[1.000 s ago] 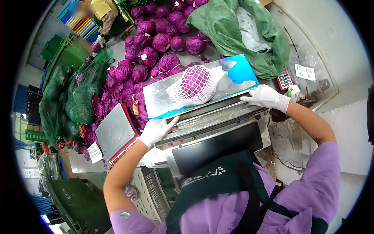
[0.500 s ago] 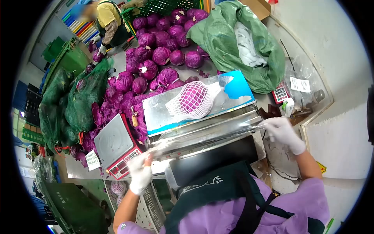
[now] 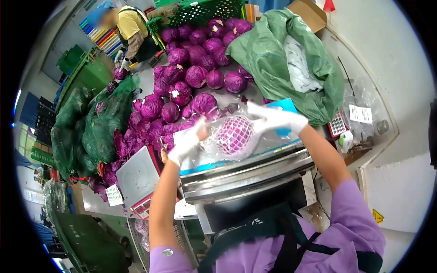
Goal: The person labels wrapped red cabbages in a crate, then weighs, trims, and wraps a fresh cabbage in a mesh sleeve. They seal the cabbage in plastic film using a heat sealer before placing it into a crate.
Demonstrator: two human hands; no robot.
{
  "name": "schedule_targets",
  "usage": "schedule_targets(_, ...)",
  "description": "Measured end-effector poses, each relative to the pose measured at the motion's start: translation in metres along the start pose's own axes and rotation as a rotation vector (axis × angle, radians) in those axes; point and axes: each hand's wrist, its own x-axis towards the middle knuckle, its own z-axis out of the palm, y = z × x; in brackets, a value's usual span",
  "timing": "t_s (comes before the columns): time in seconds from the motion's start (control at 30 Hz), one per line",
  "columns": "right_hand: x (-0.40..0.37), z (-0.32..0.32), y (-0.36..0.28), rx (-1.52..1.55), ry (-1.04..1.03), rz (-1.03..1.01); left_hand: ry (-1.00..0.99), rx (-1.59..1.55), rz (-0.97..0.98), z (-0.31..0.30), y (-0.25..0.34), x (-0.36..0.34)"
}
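Observation:
A purple cabbage in a white foam net [image 3: 234,134] lies on the wrapping machine's flat top, with clear film [image 3: 213,150] over and around it. Left of the cabbage, my left hand [image 3: 187,142], in a white glove, has its fingers closed on the film's edge. At the cabbage's upper right, my right hand [image 3: 275,119], also gloved, is closed on the film. The machine's metal front [image 3: 248,175] lies below the cabbage.
Loose purple cabbages [image 3: 195,76] spread behind the machine. A scale [image 3: 137,177] stands at left, beside green net sacks [image 3: 102,132]. A green woven bag [image 3: 268,50] sits at upper right. A co-worker [image 3: 132,29] bends at upper left.
Both hands have moved up from the machine's front edge to either side of the netted cabbage, bringing the film over it. The whole view has shifted slightly.

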Motion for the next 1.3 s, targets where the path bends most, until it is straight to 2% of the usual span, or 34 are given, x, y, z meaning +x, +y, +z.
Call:
schedule_targets(0.03, -0.010, 0.011, -0.019, -0.099, -0.052, 0.046, -0.109, 0.164, 0.092, 0.009, 0.003, -0.017)
schedule_targets(0.07, -0.021, 0.021, -0.039, -0.193, -0.103, 0.097, -0.173, 0.138, 0.023, 0.014, 0.007, -0.032)
schedule_targets(0.13, -0.020, 0.026, -0.024, -0.050, -0.076, 0.008, -0.068, 0.442, 0.096, 0.011, -0.001, -0.033)
schedule_targets(0.17, -0.018, 0.023, -0.019, -0.059, -0.071, 0.045, 0.210, 0.400, 0.041, 0.005, -0.002, -0.034)
schedule_targets(0.2, -0.016, 0.020, -0.018, -0.075, -0.059, 0.076, 0.474, 0.133, 0.103, 0.000, 0.007, -0.030)
schedule_targets(0.23, -0.020, 0.020, -0.025, -0.033, -0.034, 0.086, 0.689, 0.550, 0.215, -0.001, 0.020, -0.032)
schedule_targets(0.27, -0.018, 0.017, -0.021, -0.196, 0.000, 0.075, 0.895, 0.972, 0.338, -0.001, 0.036, -0.034)
schedule_targets(0.33, -0.018, 0.021, -0.024, -0.145, -0.004, 0.065, 0.686, 1.205, 0.613, 0.034, 0.086, -0.041)
schedule_targets(0.37, -0.017, 0.022, -0.029, -0.154, -0.002, 0.063, 0.364, 0.811, 0.544, 0.051, 0.084, -0.039)
schedule_targets(0.4, -0.016, 0.025, -0.034, -0.150, -0.012, 0.071, 0.171, 0.899, 0.555, 0.065, 0.085, -0.036)
schedule_targets(0.47, -0.019, 0.031, -0.034, -0.161, -0.035, 0.080, 0.035, 0.900, 0.343, 0.074, 0.051, -0.029)
schedule_targets(0.53, -0.019, 0.040, -0.028, -0.405, -0.020, -0.120, 0.008, 0.637, 0.370, 0.071, 0.028, -0.021)
schedule_targets(0.57, -0.020, 0.047, -0.026, -0.573, 0.053, -0.040, 0.044, 0.603, 0.370, 0.074, 0.019, -0.017)
schedule_targets(0.6, -0.018, 0.053, -0.024, -0.584, 0.043, -0.044, 0.059, 0.599, 0.375, 0.075, 0.017, -0.016)
schedule_targets(0.67, -0.014, 0.057, -0.022, -0.249, 0.113, -0.132, 0.047, 0.400, 0.307, 0.075, 0.014, -0.012)
schedule_targets(0.7, -0.014, 0.058, -0.027, -0.389, 0.173, -0.120, 0.054, 0.386, 0.295, 0.074, 0.018, -0.012)
schedule_targets(0.73, -0.015, 0.058, -0.031, -0.391, 0.173, -0.123, 0.056, 0.388, 0.297, 0.074, 0.021, -0.014)
schedule_targets(0.8, -0.021, 0.056, -0.039, -0.117, 0.070, -0.141, 0.059, 0.232, 0.245, 0.077, 0.028, -0.021)
schedule_targets(0.87, -0.038, 0.067, -0.049, -0.112, 0.224, -0.010, 0.111, 0.211, 0.299, 0.083, 0.041, -0.035)
schedule_targets(0.93, -0.055, 0.079, -0.078, 0.085, 0.136, 0.026, 0.091, 0.056, 0.044, 0.093, 0.063, -0.059)
schedule_targets(0.97, -0.068, 0.088, -0.074, 0.107, 0.089, 0.028, 0.098, 0.238, 0.031, 0.094, 0.057, -0.067)
schedule_targets(1.0, -0.080, 0.101, -0.071, 0.196, 0.025, 0.224, -0.030, 0.065, -0.019, 0.100, 0.047, -0.075)
schedule_targets(1.07, -0.108, 0.133, -0.077, 0.412, -0.029, 0.399, -0.105, -0.182, -0.459, 0.120, 0.051, -0.113)
schedule_targets(1.1, -0.121, 0.148, -0.071, 0.498, -0.053, 0.538, -0.154, -0.240, -0.499, 0.127, 0.033, -0.126)
schedule_targets(1.13, -0.131, 0.162, -0.071, 0.594, -0.115, 0.618, -0.174, -0.298, -0.690, 0.136, 0.039, -0.143)
schedule_targets(1.2, -0.148, 0.181, -0.085, 0.766, -0.257, 0.717, -0.406, -0.475, -0.978, 0.138, 0.002, -0.160)
schedule_targets(1.23, -0.154, 0.193, -0.084, 0.835, -0.287, 0.795, -0.213, -0.423, -0.761, 0.162, 0.003, -0.172)
schedule_targets(1.27, -0.159, 0.204, -0.071, 0.859, -0.293, 0.813, -0.422, -0.540, -1.091, 0.156, -0.019, -0.177)
schedule_targets(1.3, -0.162, 0.212, -0.048, 0.973, -0.302, 0.860, -0.408, -0.680, -1.072, 0.158, -0.043, -0.181)
